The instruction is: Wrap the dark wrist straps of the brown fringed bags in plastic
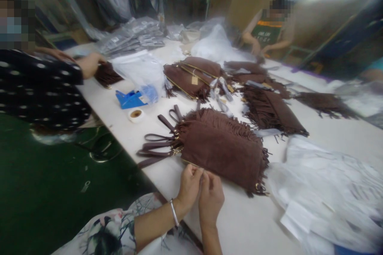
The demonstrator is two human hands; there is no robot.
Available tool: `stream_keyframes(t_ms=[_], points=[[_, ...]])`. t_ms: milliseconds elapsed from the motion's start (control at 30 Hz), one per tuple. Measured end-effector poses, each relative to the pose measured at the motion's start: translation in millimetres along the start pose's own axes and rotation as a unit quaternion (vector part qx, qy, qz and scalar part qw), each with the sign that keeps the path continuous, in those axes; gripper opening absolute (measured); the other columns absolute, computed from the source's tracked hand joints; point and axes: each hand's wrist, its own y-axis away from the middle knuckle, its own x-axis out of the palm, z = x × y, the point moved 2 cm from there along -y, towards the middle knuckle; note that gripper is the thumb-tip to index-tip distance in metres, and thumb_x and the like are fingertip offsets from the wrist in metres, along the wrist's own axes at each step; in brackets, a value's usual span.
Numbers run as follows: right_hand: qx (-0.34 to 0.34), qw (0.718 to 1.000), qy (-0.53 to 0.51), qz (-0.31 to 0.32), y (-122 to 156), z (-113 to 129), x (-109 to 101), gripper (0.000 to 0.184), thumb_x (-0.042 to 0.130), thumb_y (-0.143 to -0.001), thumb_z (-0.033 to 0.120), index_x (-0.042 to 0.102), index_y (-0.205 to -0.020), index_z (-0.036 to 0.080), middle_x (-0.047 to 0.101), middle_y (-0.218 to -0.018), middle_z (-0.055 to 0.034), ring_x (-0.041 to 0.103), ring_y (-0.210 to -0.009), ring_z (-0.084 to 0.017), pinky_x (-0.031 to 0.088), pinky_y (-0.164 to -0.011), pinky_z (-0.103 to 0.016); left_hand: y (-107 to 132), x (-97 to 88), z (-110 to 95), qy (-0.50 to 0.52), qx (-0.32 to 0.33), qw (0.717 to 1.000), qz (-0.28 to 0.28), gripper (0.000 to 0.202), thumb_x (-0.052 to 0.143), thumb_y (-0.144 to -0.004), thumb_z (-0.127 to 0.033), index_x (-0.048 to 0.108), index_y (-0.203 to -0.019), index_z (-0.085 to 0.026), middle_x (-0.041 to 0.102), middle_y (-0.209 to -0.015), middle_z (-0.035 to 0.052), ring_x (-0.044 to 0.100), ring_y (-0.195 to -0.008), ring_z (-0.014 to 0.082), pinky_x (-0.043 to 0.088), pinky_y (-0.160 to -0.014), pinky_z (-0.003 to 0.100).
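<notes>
A stack of dark brown fringed bags (221, 151) lies in front of me, with wrist straps (160, 137) fanned out at its left end. A gold zip edge (189, 162) shows along the near side of the top bag. My left hand (190, 185), with a silver bangle on the wrist, is closed in a pinch right at that near edge. My right hand (211, 191) is closed in a pinch too, its fingertips meeting those of the left. Whatever sits between the fingertips is too small and hidden to make out.
More brown bags (191, 77) with tags lie beyond. A blue tape dispenser (129, 99) and a tape roll (135, 115) stand near the left table edge. Clear plastic bags (332, 191) cover the right side. One co-worker's hand (91, 65) holds a brown bag; another person (266, 36) works opposite.
</notes>
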Motion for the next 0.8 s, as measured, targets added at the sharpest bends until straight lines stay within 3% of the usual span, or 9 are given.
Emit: stream_keyframes(t_ms=[133,400,800], points=[[0.055,0.998,-0.028,-0.004,0,-7,2,0.035,0.048,-0.091,0.049,0.066,-0.091,0.018,0.068,-0.089,-0.0061,0.060,-0.082,-0.020,0.043,-0.076,-0.029,1,0.2,1,0.026,-0.032,0.999,-0.001,0.026,0.068,-0.077,-0.039,0.056,-0.079,-0.016,0.062,-0.073,0.0034,0.059,-0.070,0.0176,0.046,-0.066,0.029],[0.134,0.988,-0.072,0.012,-2,-6,-1,0.032,0.055,-0.086,0.048,0.066,-0.091,0.018,0.070,-0.086,-0.0053,0.063,-0.078,-0.020,0.045,-0.072,-0.028,10,-14.1,-7,0.166,-0.113,0.976,0.084,0.025,0.072,-0.076,-0.032,0.061,-0.089,-0.014,0.065,-0.084,0.0062,0.060,-0.076,0.0157,0.046,-0.073,0.027],[0.152,0.987,-0.049,-0.025,-1,-1,-3,0.031,0.058,-0.084,0.048,0.066,-0.090,0.019,0.070,-0.089,-0.0039,0.062,-0.082,-0.020,0.044,-0.075,-0.028,3,-10.1,0,0.212,-0.148,0.965,0.046,0.029,0.082,-0.066,-0.030,0.064,-0.079,-0.012,0.067,-0.077,0.0064,0.061,-0.069,0.0147,0.046,-0.069,0.026]])
